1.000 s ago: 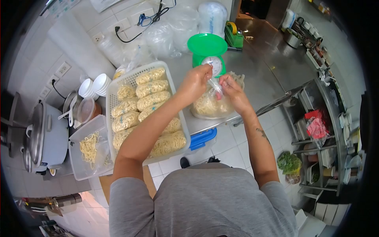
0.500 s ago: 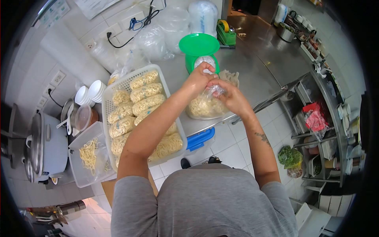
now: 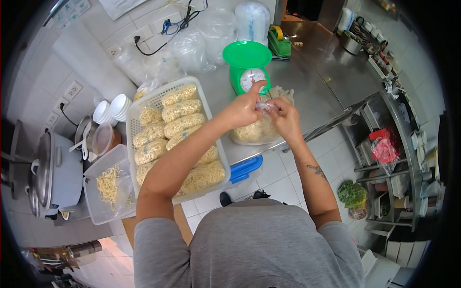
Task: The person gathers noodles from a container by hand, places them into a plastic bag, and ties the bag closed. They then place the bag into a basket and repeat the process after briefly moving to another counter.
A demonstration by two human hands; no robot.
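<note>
A clear plastic bag of noodles rests at the front edge of the steel counter. Its gathered neck is stretched between my two hands just above it. My left hand pinches one end of the twisted plastic, index finger pointing up. On the other side, my right hand grips the neck with fingers closed. Directly behind the hands stands a green dial scale with its pan bare. To the left, a white perforated crate holds several wrapped noodle packs.
A clear bin with loose noodles sits left of the crate. Plastic bags and a tape dispenser line the back. A crumpled cloth lies right of the scale. A blue-handled lid shows below the counter edge.
My hands have drawn slightly apart, pulling the bag's neck into a tight twist between them. My left index finger now points up. The whole view has shifted a little.
</note>
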